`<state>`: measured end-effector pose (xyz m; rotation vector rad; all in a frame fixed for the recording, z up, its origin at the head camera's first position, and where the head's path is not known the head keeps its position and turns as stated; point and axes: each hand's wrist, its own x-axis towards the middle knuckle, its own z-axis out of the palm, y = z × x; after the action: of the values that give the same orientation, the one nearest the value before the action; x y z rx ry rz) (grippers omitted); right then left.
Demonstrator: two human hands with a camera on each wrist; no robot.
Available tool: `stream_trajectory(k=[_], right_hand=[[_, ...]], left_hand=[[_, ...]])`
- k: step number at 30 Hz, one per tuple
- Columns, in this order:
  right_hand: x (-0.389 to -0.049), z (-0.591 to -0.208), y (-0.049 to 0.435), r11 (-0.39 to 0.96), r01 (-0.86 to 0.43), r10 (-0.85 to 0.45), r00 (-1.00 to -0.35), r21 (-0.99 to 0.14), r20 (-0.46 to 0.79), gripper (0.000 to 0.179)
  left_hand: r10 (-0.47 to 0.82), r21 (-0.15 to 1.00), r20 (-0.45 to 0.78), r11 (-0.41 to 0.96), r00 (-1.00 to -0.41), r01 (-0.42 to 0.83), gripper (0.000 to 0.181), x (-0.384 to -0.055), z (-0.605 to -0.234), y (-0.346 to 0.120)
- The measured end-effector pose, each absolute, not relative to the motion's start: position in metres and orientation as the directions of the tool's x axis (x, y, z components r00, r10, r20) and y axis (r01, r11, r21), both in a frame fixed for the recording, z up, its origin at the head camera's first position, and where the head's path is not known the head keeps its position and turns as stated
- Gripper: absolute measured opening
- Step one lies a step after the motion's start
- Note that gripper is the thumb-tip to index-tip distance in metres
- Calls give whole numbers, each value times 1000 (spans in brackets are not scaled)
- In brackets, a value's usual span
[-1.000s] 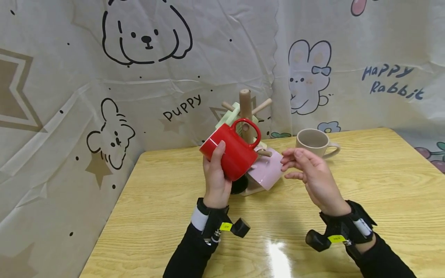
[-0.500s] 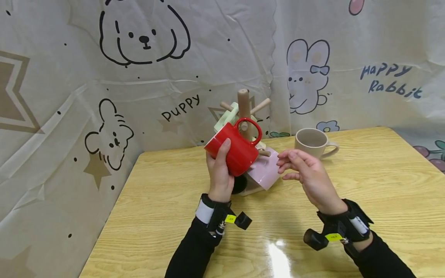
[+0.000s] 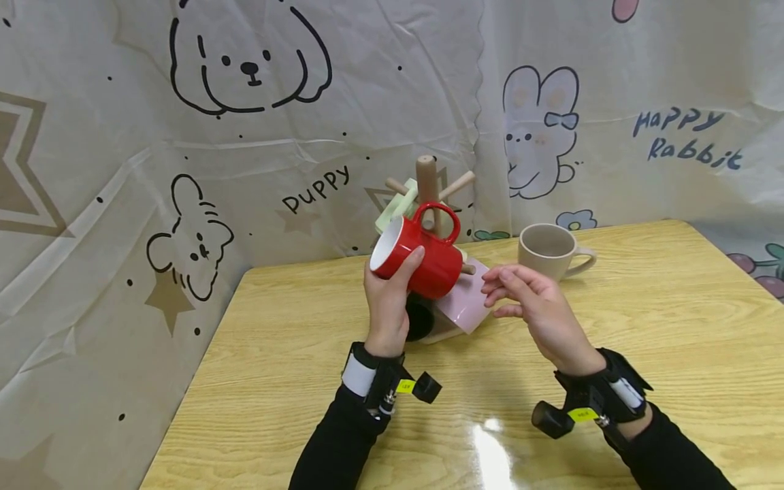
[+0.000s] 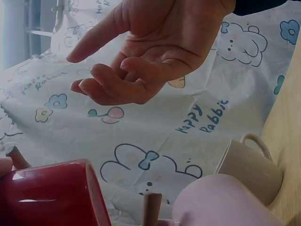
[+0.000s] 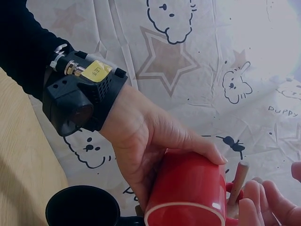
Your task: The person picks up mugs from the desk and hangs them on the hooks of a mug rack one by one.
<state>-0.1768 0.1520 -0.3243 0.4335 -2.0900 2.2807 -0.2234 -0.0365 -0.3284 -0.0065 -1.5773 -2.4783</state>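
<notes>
My left hand grips a glossy red mug by its body, thumb along the near side. The mug is tilted, its white inside facing left and its handle up. That handle overlaps the post and a peg end of a wooden mug tree in the head view. My right hand hovers with loosely bent fingers and nothing in them, right of a pink mug on a lower peg. Low on the tree's left is a black mug, partly hidden. Behind the red one shows a light green mug.
A beige mug stands upright on the wooden table behind my right hand, its handle to the right. An upper right peg carries no mug. A printed cloth hangs along the table's back and left.
My left hand has moved the red mug a little up and to the right, and turned it so the white inside shows. My right hand has barely shifted.
</notes>
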Motion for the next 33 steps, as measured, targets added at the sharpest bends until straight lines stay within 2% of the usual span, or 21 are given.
stream_trajectory(k=[10,23,33], right_hand=[[-178,-326,152,-74,-188,-197,-960,-979,199,17],[-179,-326,150,-30,-178,-234,-955,-984,180,18],[-179,-327,149,1,-176,-244,-955,-984,170,21]], left_hand=[[-186,909,105,-381,-977,170,65,-223,-331,-35],[-177,934,39,-344,-983,99,84,-220,-333,-38],[-170,949,51,-298,-984,101,81,-220,-332,-41]])
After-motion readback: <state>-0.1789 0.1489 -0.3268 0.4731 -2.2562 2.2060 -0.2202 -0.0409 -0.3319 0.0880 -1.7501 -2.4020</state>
